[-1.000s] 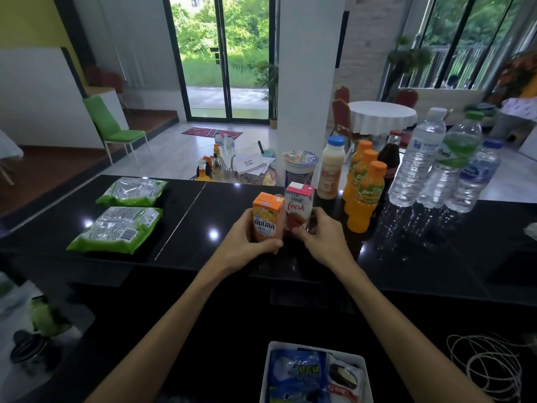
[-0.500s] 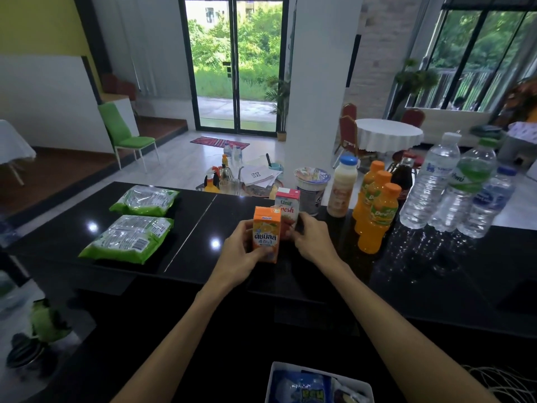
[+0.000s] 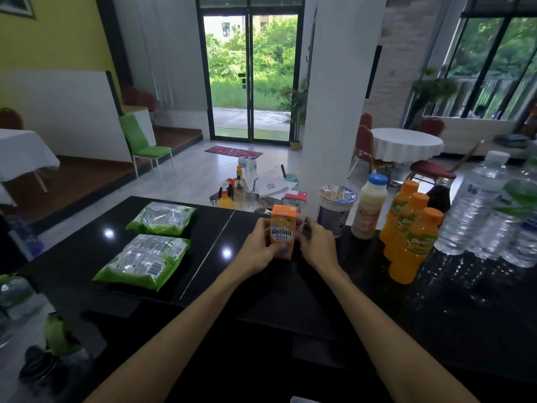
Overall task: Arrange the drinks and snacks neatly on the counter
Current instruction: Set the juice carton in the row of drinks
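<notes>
Item: orange drink carton (image 3: 282,231), upright on the black counter (image 3: 377,309), at mid-counter. All positions below are given relative to this carton.

- Left hand (image 3: 259,248): touching the carton's left side, fingers wrapped round its lower half, grasping it.
- Right hand (image 3: 318,246): just right of the carton, fingers curled toward the gap behind it; whether it grips the carton or the box behind cannot be told.
- Red-and-white carton (image 3: 296,202): directly behind, upright, partly hidden, touching or nearly so.
- Foil-lidded cup (image 3: 334,210): behind and right, near.
- Pale milky bottle, blue cap (image 3: 369,206): further right, beyond the cup.
- Three orange juice bottles (image 3: 411,237): right, in a close row running front to back, the nearest one forward of the carton.
- Dark bottle (image 3: 438,196): behind that row, mostly hidden.
- Clear water bottles (image 3: 476,210): far right, clustered together.
- Two green snack packs (image 3: 148,255): well apart to the left, lying flat, one behind the other.
</notes>
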